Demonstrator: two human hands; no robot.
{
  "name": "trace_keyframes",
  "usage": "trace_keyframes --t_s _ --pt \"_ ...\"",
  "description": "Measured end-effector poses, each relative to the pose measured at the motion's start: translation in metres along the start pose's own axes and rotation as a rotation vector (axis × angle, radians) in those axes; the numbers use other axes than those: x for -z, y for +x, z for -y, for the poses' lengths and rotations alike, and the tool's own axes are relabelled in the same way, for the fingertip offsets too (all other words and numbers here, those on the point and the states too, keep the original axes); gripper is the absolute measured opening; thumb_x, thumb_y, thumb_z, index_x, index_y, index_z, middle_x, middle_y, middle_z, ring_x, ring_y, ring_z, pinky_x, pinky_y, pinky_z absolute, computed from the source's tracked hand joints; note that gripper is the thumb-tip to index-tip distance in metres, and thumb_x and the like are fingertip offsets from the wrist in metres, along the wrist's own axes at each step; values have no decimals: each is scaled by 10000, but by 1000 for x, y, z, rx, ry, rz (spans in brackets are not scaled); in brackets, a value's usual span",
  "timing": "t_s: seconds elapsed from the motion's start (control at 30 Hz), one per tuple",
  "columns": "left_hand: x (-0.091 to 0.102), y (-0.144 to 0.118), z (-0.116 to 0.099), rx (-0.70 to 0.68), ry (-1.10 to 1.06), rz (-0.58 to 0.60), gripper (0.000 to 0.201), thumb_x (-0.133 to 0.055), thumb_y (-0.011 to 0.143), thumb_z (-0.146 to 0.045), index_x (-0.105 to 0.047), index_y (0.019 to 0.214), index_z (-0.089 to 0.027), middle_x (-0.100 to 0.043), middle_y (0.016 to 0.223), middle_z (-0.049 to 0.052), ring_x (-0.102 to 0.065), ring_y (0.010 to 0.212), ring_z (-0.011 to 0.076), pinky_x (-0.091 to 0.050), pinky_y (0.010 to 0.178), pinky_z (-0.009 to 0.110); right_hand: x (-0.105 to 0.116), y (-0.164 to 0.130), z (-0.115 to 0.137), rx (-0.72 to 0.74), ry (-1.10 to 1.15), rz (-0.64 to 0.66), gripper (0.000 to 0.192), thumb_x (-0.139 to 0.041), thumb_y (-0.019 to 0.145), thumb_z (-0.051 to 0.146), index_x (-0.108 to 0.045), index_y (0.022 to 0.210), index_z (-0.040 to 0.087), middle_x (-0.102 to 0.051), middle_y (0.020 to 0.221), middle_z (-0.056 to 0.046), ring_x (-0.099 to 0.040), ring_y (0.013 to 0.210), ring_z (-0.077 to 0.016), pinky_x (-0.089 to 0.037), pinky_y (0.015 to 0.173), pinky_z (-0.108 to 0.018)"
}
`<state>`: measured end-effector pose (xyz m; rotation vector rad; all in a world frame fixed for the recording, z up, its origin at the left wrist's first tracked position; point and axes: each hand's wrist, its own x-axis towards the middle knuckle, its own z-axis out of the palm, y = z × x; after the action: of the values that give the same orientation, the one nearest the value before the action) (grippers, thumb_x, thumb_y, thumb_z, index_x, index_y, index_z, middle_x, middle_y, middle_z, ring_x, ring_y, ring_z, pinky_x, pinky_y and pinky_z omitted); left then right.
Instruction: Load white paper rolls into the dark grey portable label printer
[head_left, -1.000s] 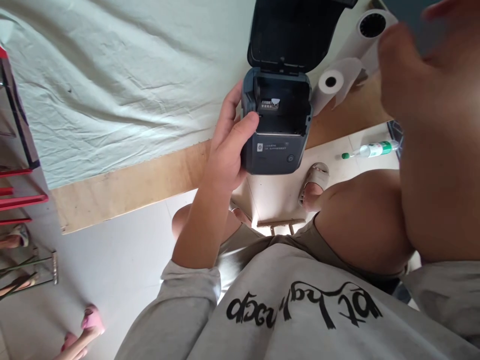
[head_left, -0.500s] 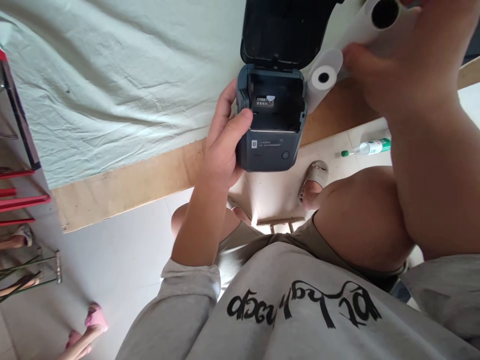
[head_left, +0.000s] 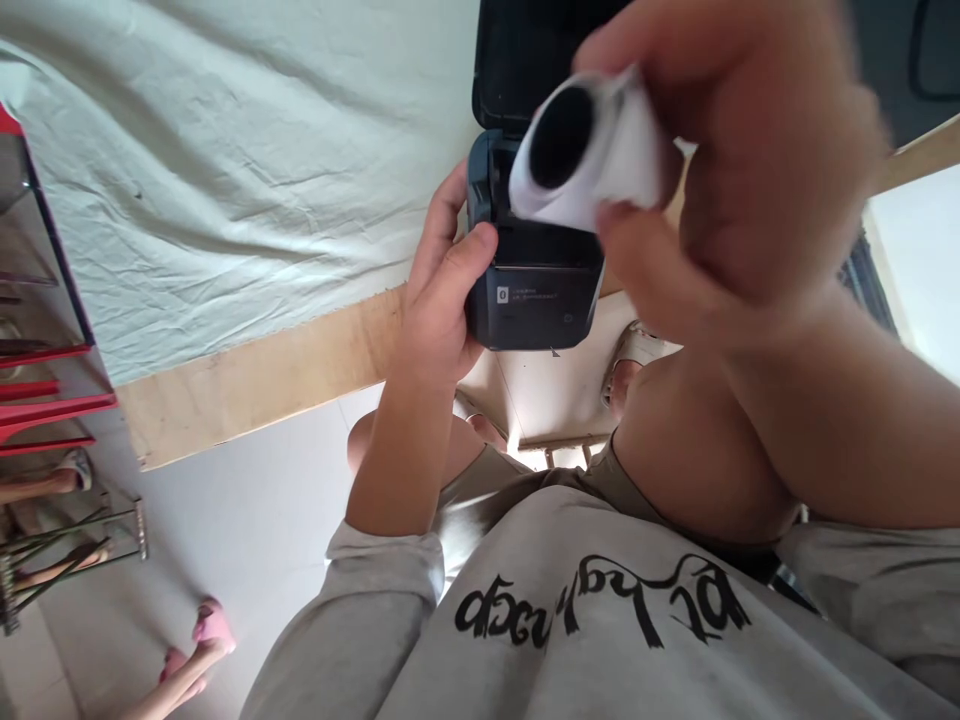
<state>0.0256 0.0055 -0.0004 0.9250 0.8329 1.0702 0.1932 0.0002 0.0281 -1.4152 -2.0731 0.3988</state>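
My left hand (head_left: 439,290) is closed round the left side of a dark blue-grey label printer (head_left: 541,310), its thumb on the edge of the compartment. The printer's black lid (head_left: 514,65) stands raised away from me. Between the fingers and thumb of my right hand (head_left: 750,190), blurred by motion, is a white paper roll (head_left: 626,165) with a wide dark core. That roll is over the printer's compartment and hides much of it; whether they touch I cannot tell.
A pale green cloth (head_left: 247,180) covers the table, with its bare wooden edge (head_left: 262,385) towards me. My legs are below the printer. On the left are red stool parts (head_left: 60,408), a metal-framed folding stool (head_left: 139,525) and another person's feet in pink slippers (head_left: 214,625).
My right hand has brought the larger paper roll leftwards from the right side to over the printer. The smaller roll beside the printer and the bottle on the floor no longer show.
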Motion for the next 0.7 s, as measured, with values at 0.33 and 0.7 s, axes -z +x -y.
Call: trace_keyframes --t_s 0.33,0.7 --pt "-5 -5 -1 -31 -66 -15 315 -400 792 -289 -394 1104 -248 -558 1045 11 -449 1176 187 -417 968 340 -15 9 4 166 -233 -101 285 -385 699 201 -451 977 210 -461 1010 18 -457 960 -33 -392 802 -167" --pt "15 0 5 -92 71 134 581 -644 582 -207 -407 1107 -286 -479 1128 8 -486 1073 184 -426 926 298 -11 -9 -2 5 219 27 467 -149 827 424 -526 966 185 -502 784 -31 -440 1074 -48 -426 838 -172"
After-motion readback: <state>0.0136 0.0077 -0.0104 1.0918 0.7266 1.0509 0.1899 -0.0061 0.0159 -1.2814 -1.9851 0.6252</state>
